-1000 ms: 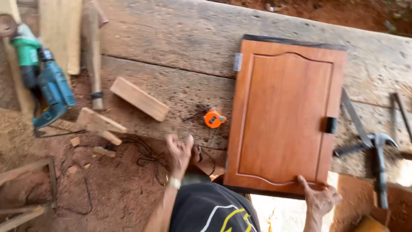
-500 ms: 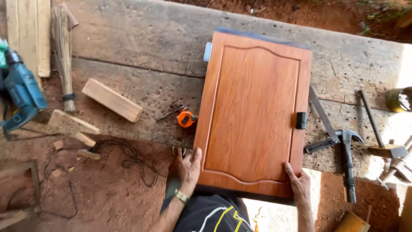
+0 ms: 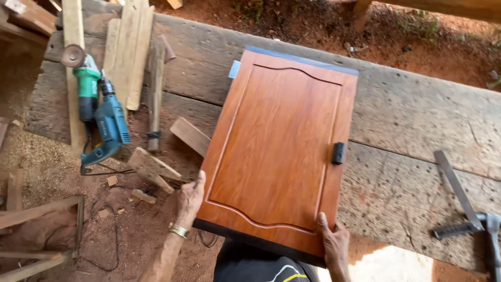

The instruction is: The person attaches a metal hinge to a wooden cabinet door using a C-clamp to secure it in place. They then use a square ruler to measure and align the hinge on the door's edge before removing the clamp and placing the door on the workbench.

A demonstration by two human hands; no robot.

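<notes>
A varnished orange-brown cabinet door (image 3: 279,151) with a raised arched panel and a small black handle (image 3: 338,153) is tilted up off the weathered plank workbench (image 3: 417,120). My left hand (image 3: 190,199) grips its lower left edge, a metal band on that wrist. My right hand (image 3: 333,241) holds the lower right corner, thumb on the front face. A blue strip runs along the door's far edge.
A blue power drill (image 3: 108,128) and a green angle grinder (image 3: 83,78) lie at the left among planks (image 3: 128,52) and wood offcuts (image 3: 190,136). A hammer (image 3: 490,235) and a metal square (image 3: 456,190) lie at the right. Cables trail over the sawdust-covered ground.
Both hands have taken hold of the door's near edge and lifted it, tilting it toward me. The orange tape measure is hidden behind the door. The view has shifted.
</notes>
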